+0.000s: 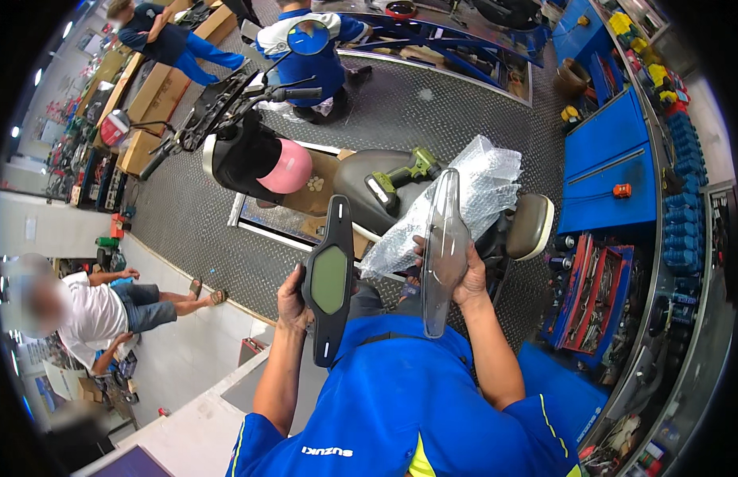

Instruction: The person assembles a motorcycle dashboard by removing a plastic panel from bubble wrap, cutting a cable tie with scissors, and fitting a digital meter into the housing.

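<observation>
My left hand (293, 297) is closed round the edge of a black scooter instrument panel (329, 280) with a greenish-grey display, held upright. In my right hand (468, 280) is a clear plastic lens cover (442, 258) of a similar long, pointed shape; its fingers show through the clear plastic. The two parts stand side by side, apart, in front of my body. Just beyond them, a sheet of bubble wrap (456, 199) lies across the scooter seat (369, 181). A green cordless drill (405, 176) rests on that seat, left of the wrap.
The scooter's handlebar (226, 111) and a pink-fronted body panel (288, 168) are at the far left. To the right stand an open red tool tray (596, 298) and a blue cabinet (607, 171). One person crouches (309, 63) beyond the scooter; others are at the left.
</observation>
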`<state>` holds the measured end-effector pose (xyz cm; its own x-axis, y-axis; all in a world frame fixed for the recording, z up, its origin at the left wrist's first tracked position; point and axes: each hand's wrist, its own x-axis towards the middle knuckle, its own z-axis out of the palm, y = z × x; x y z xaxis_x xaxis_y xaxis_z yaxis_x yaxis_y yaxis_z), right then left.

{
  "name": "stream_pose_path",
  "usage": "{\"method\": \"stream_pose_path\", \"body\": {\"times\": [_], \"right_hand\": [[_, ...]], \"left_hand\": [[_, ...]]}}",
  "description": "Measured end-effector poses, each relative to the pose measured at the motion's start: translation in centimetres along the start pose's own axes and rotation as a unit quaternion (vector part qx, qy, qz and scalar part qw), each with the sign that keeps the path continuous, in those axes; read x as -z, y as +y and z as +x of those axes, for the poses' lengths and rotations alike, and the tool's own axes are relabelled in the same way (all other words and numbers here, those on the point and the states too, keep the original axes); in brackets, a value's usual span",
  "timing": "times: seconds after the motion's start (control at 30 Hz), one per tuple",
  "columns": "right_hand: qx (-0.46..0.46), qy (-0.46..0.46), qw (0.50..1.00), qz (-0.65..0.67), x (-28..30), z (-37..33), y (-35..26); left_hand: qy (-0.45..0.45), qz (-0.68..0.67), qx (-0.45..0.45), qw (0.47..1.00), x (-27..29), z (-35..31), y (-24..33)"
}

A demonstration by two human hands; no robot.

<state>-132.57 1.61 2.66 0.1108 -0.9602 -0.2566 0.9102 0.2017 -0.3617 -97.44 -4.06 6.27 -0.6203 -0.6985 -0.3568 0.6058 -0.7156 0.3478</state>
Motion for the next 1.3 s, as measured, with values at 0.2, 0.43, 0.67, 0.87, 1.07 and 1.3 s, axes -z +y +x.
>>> {"method": "stream_pose_path", "body": {"times": [0.2, 0.43, 0.67, 0.87, 1.07, 1.3], "right_hand": [[0.032, 0.046, 0.998, 0.017, 0.4, 5.2, 0.7], [0.178, 0.324, 0.916, -0.157, 3.8, 15.9, 3.4], [0.067, 0.616, 0.541, -0.568, 0.8, 25.8, 4.6], [0.015, 0.619, 0.441, -0.650, 1.0, 28.5, 5.9], [0.043, 0.572, 0.446, -0.687, 1.9, 27.1, 6.4], [0.109, 0.547, 0.504, -0.659, -0.2, 23.0, 6.8]], "left_hand": [[0.005, -0.022, 0.048, 0.999, 2.8, 7.5, 6.0], [0.071, 0.031, 0.102, 0.992, 7.1, 15.6, 13.6], [0.039, 0.077, 0.149, 0.985, 6.8, 16.6, 18.5], [0.040, 0.052, 0.107, 0.992, 6.4, 14.4, 18.8], [0.043, 0.055, 0.082, 0.994, 5.2, 12.7, 17.9], [0.039, 0.039, 0.073, 0.996, 6.2, 13.0, 16.4]]}}
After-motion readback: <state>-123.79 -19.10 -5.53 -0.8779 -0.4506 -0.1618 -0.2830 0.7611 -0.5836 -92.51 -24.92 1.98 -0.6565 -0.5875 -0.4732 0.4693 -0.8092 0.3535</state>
